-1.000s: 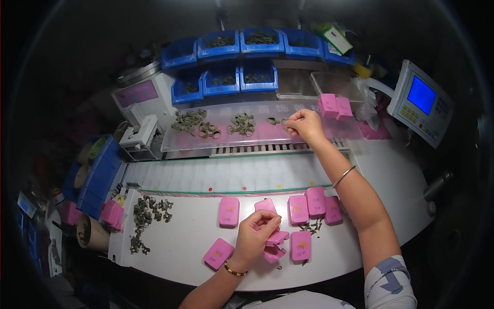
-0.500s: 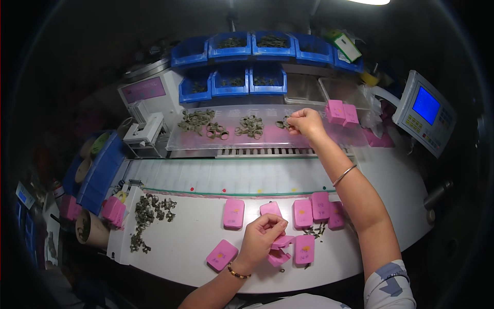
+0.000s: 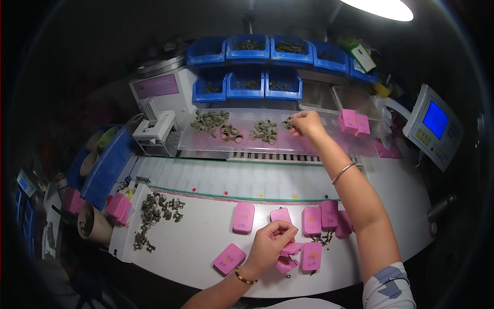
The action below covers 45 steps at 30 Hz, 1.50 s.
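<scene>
Rings (image 3: 286, 123) at right hand (image 3: 307, 123); pink block (image 3: 286, 265) beside left hand (image 3: 269, 246).

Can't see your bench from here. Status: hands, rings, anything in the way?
Right hand at rings over clear tray, grip hidden. Left hand at open pink block. Closed pink block close by.

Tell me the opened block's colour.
The opened block, by the left hand, is pink; head view.
</scene>
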Available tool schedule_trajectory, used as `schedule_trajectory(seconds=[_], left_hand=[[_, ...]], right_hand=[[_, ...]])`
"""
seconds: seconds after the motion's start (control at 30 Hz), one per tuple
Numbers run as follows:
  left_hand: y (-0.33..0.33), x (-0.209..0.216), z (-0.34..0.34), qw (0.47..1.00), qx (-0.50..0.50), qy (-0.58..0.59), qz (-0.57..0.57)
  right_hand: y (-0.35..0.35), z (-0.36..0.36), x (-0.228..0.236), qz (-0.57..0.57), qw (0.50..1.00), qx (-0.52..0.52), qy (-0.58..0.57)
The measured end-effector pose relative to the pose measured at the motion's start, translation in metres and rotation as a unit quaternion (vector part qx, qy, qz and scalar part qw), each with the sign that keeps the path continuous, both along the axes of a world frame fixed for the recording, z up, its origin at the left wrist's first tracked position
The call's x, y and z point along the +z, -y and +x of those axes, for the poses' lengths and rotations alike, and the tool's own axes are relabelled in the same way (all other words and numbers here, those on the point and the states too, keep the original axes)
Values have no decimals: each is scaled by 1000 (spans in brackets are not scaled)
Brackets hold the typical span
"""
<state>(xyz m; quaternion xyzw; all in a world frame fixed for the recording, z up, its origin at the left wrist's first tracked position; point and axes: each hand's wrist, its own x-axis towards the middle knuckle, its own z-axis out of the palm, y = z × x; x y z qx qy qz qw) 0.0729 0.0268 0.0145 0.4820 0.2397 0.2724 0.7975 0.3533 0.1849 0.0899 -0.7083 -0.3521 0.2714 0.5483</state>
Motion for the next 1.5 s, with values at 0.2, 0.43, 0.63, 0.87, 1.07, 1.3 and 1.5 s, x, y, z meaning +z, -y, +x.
schedule_trajectory(seconds=[0.2,0.43,0.63,0.87,1.07,1.3,1.5], left_hand=[[0,4,-2,1000,-12,-2,-12],[-1,2,-3,1000,-24,-8,-17],[-1,-2,-2,1000,-21,3,-14],[-1,0,-1,1000,-22,-10,-20],[-3,-7,-1,999,-27,-10,-14],[-5,-12,-3,999,-32,2,-5],[-1,-7,-1,1000,-16,12,-11]], right_hand=[[5,22,17,47,993,16,-109],[11,31,21,75,938,57,-334],[2,28,7,-31,994,106,1],[-6,22,0,-107,955,118,252],[-24,23,1,-33,966,70,246],[-66,-47,31,-10,919,131,372],[-86,-88,36,-98,880,192,423]])
